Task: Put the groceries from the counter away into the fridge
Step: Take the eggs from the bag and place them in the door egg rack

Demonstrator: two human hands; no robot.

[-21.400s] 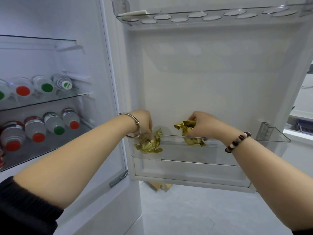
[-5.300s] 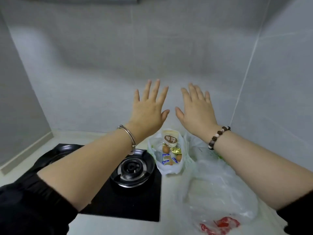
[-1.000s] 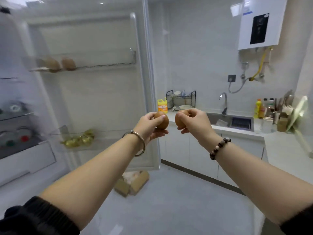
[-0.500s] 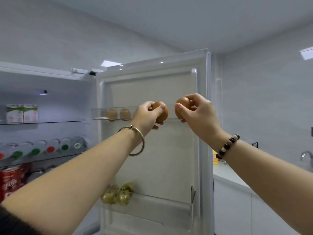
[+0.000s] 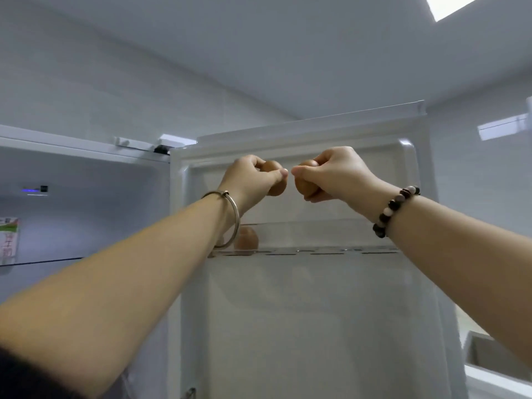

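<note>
Our left hand (image 5: 253,180) clasps one brown egg (image 5: 277,188) and our right hand (image 5: 336,177) a second egg (image 5: 304,186), both held above the fridge door's egg tray (image 5: 331,250), where a seated egg (image 5: 246,239) rests. Next, we judge, each must be lowered gently into a free hollow.

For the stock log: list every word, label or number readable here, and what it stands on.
Nothing reads clearly.
Carton on the fridge shelf, far left: green print and red characters, too blurred to read.
Fridge door: no print visible.
</note>
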